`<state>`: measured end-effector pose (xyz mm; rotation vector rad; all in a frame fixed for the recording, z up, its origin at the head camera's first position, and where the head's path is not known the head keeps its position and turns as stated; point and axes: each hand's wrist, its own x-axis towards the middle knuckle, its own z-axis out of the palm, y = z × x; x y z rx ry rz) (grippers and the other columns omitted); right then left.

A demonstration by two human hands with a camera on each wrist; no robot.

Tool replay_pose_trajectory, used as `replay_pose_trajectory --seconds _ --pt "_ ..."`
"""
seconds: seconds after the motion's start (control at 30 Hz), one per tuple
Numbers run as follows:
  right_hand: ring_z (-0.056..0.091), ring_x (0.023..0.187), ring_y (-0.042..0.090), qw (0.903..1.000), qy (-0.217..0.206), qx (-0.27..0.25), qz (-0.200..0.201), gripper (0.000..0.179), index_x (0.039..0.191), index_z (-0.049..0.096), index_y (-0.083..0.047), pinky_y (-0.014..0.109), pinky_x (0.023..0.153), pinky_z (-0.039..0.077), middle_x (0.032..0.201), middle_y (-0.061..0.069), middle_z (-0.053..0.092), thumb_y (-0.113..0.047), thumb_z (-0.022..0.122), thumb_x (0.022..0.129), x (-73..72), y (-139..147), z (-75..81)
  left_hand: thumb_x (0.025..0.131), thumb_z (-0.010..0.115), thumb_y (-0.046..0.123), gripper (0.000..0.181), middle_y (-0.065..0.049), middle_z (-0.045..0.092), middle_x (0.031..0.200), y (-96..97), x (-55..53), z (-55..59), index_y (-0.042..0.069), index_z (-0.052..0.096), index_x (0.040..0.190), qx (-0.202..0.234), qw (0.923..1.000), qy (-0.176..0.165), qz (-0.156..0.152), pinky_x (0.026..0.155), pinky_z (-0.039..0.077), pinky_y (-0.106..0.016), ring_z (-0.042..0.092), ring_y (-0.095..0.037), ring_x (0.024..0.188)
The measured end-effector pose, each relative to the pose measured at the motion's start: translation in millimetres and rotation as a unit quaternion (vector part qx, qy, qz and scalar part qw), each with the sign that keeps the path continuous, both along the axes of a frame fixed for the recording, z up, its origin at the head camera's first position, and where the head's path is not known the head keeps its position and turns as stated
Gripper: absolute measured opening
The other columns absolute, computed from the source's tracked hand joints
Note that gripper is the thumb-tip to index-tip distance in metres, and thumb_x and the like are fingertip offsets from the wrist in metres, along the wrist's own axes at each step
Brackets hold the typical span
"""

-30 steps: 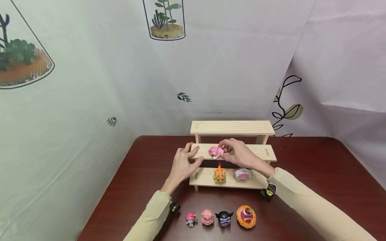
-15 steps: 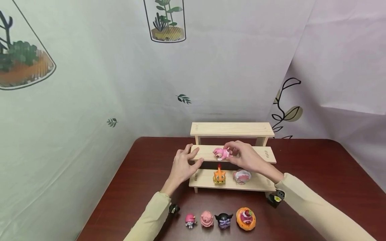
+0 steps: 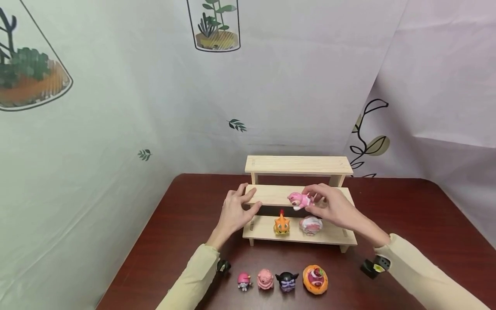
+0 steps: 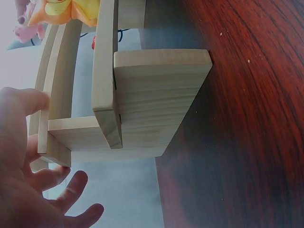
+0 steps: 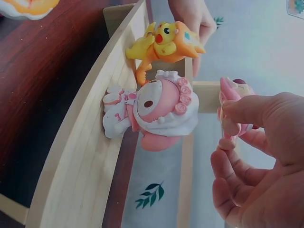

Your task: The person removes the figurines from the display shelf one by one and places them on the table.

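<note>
My right hand (image 3: 335,204) pinches a small pink bear figurine (image 3: 297,200), lying on its belly, by its rear end, near the right half of the middle tier. In the right wrist view the pink figurine (image 5: 235,107) appears apart from that tier's edge. My left hand (image 3: 235,210) grips the left end of the middle tier of a three-tier wooden display shelf (image 3: 267,194); in the left wrist view its thumb is on the front edge. On the bottom tier stand an orange-and-yellow figurine (image 3: 282,225) and a pink-and-white hooded figurine (image 5: 156,104).
Along the table (image 3: 186,215) in front of the shelf stand a pink-capped figurine (image 3: 244,281), a pink round figurine (image 3: 265,279), a black-and-purple figurine (image 3: 287,281) and an orange tart-like toy (image 3: 315,280). A printed cloth (image 3: 302,86) hangs behind.
My right hand has carried the pink bear figurine to the right along the middle tier and slightly toward the front. The left hand keeps its place on the shelf's end.
</note>
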<state>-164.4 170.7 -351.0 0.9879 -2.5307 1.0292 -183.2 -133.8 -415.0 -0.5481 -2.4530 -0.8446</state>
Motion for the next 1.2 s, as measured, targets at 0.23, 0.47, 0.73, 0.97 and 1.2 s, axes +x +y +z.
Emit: replay_pose_trajectory --seconds 0.23,0.47,0.73,0.97,1.2 --pt "0.062 0.079 0.015 0.9994 0.033 0.003 -0.008 0.034 0.109 0.068 -0.011 0.034 0.066 0.052 0.095 -0.006 0.063 -0.001 0.081 0.079 11.2 8.4 0.6 0.086 0.072 0.036 0.048 -0.017 0.060 0.133 -0.3 0.6 1.6 0.008 0.072 0.125 -0.003 1.0000 0.000 0.002 0.078 0.047 -0.058 0.056 -0.043 0.103" --pt "0.058 0.074 0.011 0.9970 0.076 -0.016 -0.010 0.039 0.108 0.068 -0.014 0.028 0.060 0.049 0.094 -0.009 0.063 0.000 0.084 0.075 27.1 20.6 4.3 0.086 0.072 0.036 0.048 -0.017 0.059 0.134 -0.3 -2.3 2.2 0.008 0.072 0.126 -0.004 1.0000 -0.002 0.000 0.079 0.047 -0.059 0.055 -0.043 0.104" --pt "0.056 0.075 0.006 0.9951 0.094 -0.022 -0.019 0.046 0.109 0.068 -0.017 0.017 0.063 0.042 0.092 -0.013 0.060 0.002 0.085 0.071 46.3 35.6 4.7 0.086 0.072 0.036 0.048 -0.018 0.059 0.134 -0.2 -3.0 0.0 0.008 0.072 0.125 0.000 1.0000 -0.002 0.001 0.079 0.047 -0.059 0.055 -0.044 0.104" --pt "0.059 0.081 0.007 0.9932 0.111 -0.023 -0.027 0.053 0.111 0.069 -0.021 0.015 0.077 0.041 0.099 -0.012 0.064 0.003 0.086 0.067 62.5 47.0 1.0 0.086 0.072 0.036 0.048 -0.019 0.058 0.135 -0.3 -1.9 -0.1 0.008 0.071 0.126 -0.001 0.9999 -0.014 0.002 0.080 0.046 -0.060 0.055 -0.044 0.106" --pt "0.060 0.081 0.005 0.9927 0.113 -0.034 -0.025 0.061 0.113 0.069 -0.016 0.013 0.078 0.041 0.102 -0.007 0.065 0.010 0.086 0.061 74.3 59.7 -7.2 0.086 0.072 0.035 0.048 -0.017 0.059 0.134 -0.1 -1.3 2.0 0.009 0.072 0.126 -0.007 0.9999 -0.014 0.003 0.080 0.046 -0.060 0.055 -0.044 0.107"
